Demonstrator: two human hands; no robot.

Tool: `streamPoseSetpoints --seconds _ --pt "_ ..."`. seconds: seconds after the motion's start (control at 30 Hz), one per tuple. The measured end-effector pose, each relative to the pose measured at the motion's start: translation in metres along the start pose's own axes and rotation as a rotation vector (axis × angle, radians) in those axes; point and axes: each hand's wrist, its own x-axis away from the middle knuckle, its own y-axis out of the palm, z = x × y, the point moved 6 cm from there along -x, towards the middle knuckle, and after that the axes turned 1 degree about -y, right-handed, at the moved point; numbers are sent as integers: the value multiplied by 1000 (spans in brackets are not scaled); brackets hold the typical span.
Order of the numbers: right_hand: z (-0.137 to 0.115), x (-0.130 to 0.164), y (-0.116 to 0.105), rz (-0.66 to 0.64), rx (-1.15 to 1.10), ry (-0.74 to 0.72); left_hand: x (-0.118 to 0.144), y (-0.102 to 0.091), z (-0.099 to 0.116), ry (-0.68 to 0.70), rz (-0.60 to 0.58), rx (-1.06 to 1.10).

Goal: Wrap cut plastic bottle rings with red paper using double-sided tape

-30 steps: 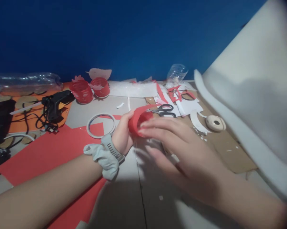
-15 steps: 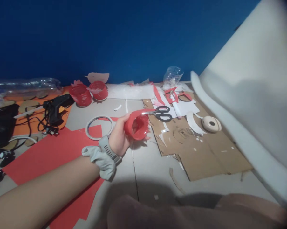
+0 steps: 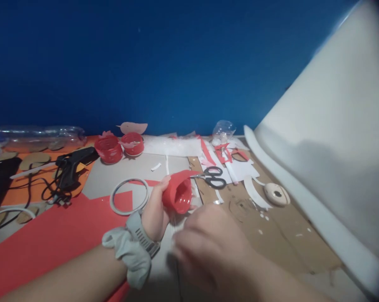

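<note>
My left hand (image 3: 158, 209) is closed round a red cup-like ring (image 3: 178, 195) with a shiny inside, tilted so that its opening faces right. A strip of red paper (image 3: 189, 173) sticks out from its top. Close below the ring, my right hand (image 3: 208, 243) is smeared by motion, so its fingers cannot be made out. Scissors with black handles (image 3: 216, 181) lie just beyond the ring, blades toward it. A roll of tape (image 3: 113, 199) lies left of my left hand, partly over a large red paper sheet (image 3: 66, 235).
Two red cups (image 3: 109, 152) with paper cutouts stand by the blue wall (image 3: 176, 63). A black glue gun (image 3: 71, 167) with its cord lies on orange paper at left. Cardboard (image 3: 280, 235) with scraps and a beige rounded object (image 3: 276, 194) lies at right, beside a white curled sheet (image 3: 334, 147).
My right hand has come into view from below, near the ring. The view has tilted up, so things sit lower. My left hand still holds the ring.
</note>
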Motion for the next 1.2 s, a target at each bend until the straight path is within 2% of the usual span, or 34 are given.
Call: streamPoseSetpoints --seconds 0.1,0.2,0.3,0.6,1.2 --pt "21 -7 -7 65 -209 128 0 -2 4 107 26 25" --pt "32 -7 2 -5 -335 214 0 -3 4 146 28 23" --pt "33 -6 9 -52 -410 197 1 -5 2 118 27 20" --pt "37 -3 9 2 -465 144 0 -2 0 38 28 27" --pt "40 -4 7 28 -637 177 -1 -3 4 34 56 -9"
